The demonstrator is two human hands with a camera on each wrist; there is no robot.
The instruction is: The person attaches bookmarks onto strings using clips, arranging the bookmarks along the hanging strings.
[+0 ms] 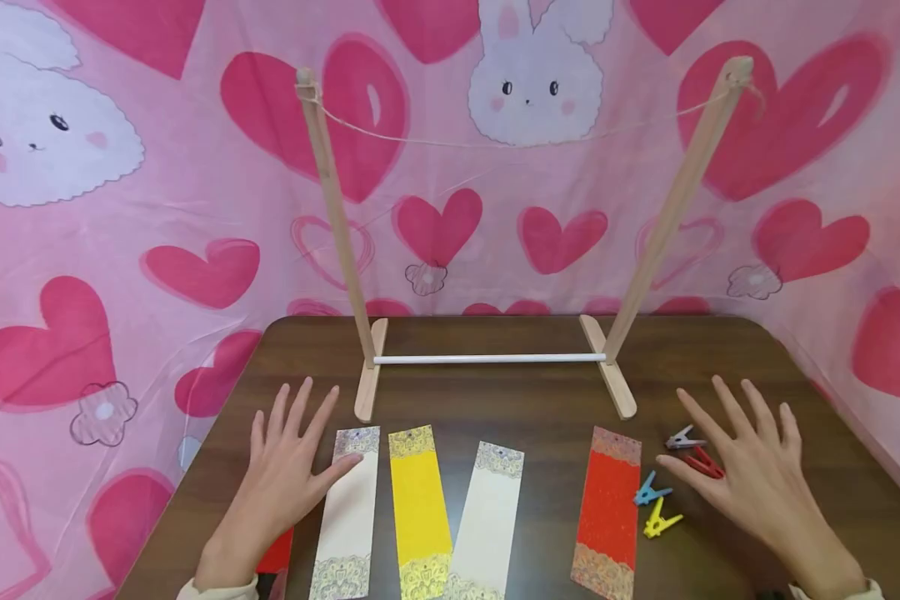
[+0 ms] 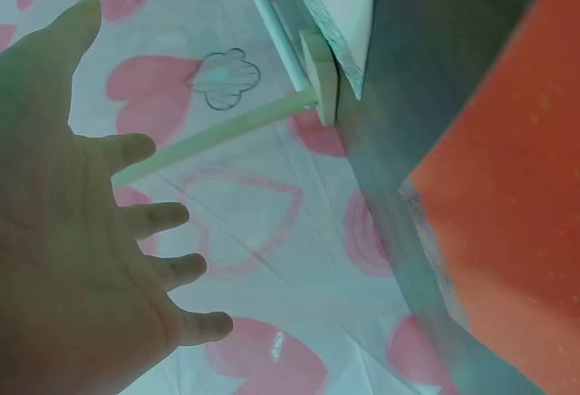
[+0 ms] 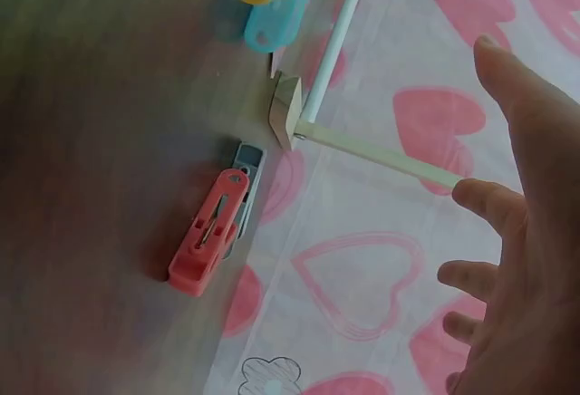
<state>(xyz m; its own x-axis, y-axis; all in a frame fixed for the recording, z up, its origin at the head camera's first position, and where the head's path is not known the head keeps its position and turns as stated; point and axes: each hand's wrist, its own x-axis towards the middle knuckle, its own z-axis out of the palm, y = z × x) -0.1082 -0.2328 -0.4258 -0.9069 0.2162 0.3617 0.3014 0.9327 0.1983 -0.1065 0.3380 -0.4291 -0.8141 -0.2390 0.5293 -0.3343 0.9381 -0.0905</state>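
Observation:
My left hand (image 1: 279, 479) has its fingers spread, its thumb overlapping a white paper strip (image 1: 347, 517) with lacy printed ends in the head view. Below that wrist a red strip (image 1: 276, 554) is partly hidden. A yellow strip (image 1: 420, 508), a second white strip (image 1: 489, 517) and another red strip (image 1: 607, 508) lie between the hands. My right hand (image 1: 757, 475), fingers also spread, hovers beside small clothespins: grey (image 1: 684, 438), red (image 1: 703, 463), blue (image 1: 651, 490) and yellow (image 1: 660, 521). Neither hand holds anything.
A wooden stand with a left post (image 1: 337, 221), a right post (image 1: 671, 217) and a white crossbar (image 1: 487, 359) stands at the back of the brown table (image 1: 540, 408). A thin string (image 1: 450, 145) sags between the post tops. Behind hangs a pink heart-patterned cloth (image 1: 217, 167).

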